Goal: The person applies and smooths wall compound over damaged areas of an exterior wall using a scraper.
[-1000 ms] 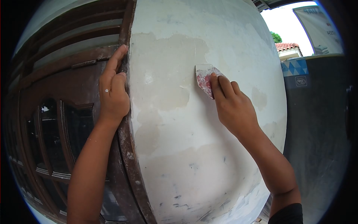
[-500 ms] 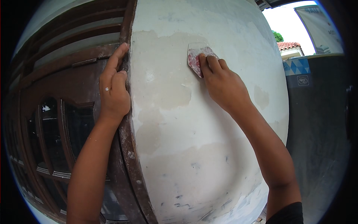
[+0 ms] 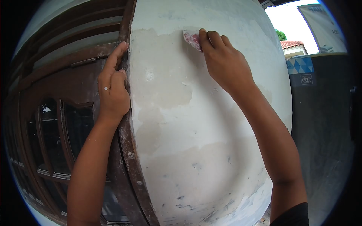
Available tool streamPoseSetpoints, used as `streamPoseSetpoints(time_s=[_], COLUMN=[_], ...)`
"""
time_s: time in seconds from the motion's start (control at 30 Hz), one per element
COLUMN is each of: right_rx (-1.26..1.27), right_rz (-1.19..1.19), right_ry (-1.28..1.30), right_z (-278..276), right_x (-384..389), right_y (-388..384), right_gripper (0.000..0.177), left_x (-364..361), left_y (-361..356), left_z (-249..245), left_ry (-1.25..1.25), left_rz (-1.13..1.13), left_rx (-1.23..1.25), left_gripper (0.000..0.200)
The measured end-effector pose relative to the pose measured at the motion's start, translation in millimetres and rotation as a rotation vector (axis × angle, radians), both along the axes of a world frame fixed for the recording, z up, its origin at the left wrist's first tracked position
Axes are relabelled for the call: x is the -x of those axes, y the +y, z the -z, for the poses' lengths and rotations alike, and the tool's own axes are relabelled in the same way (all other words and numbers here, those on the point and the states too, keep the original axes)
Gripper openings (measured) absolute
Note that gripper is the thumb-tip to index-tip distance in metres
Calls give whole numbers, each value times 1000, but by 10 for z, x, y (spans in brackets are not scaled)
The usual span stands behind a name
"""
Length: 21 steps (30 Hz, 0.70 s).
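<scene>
My right hand (image 3: pixel 227 62) pinches a reddish putty scraper (image 3: pixel 192 39) smeared with white. Its wide edge lies against the upper part of the wall (image 3: pixel 203 124), and my fingers hide its right side. White and beige-grey patches cover that wall. On the left, my left hand (image 3: pixel 114 83) rests along the brown wooden door frame (image 3: pixel 128 139), fingers stretched upward and holding nothing. A small white fleck sticks to that hand.
A brown door with glass panes (image 3: pixel 49 128) stands left of the frame. Beyond the wall's right edge is a dark panel (image 3: pixel 320 113) with a blue patterned strip (image 3: pixel 300 66). Behind it appear a banner (image 3: pixel 324 28) and a tiled roof (image 3: pixel 292 44).
My right hand has slid the putty scraper upward and slightly left along the wall. My left hand stays on the door frame, with only a slight shift in view.
</scene>
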State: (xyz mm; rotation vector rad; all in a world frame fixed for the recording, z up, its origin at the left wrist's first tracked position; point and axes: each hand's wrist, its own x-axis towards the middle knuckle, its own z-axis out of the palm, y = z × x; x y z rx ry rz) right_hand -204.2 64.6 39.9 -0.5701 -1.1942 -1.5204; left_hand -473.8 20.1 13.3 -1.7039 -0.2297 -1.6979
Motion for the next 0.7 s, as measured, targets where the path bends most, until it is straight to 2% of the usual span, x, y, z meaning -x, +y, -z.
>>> streamPoseSetpoints(time_s=[0.1, 0.2, 0.37, 0.5, 0.7], right_rx=[64, -25, -33, -49, -164], right_rz=[156, 177, 128, 33, 54], right_ry=[-96, -162, -166, -13, -59], right_z=[121, 377, 833, 582, -54], right_x=[53, -25, -127, -142, 30], right_y=[160, 160, -18, -150, 92], right_gripper=[54, 47, 52, 49, 49], left_x=[3, 4, 7, 10, 14], left_y=[-9, -1, 22, 17, 22], left_z=[7, -10, -11, 0, -1], left_ry=[-1, -1, -7, -12, -11], left_rz=[-16, -16, 2, -36, -12], left_rx=[-8, -18, -8, -5, -11], left_gripper=[58, 57, 57, 57, 57])
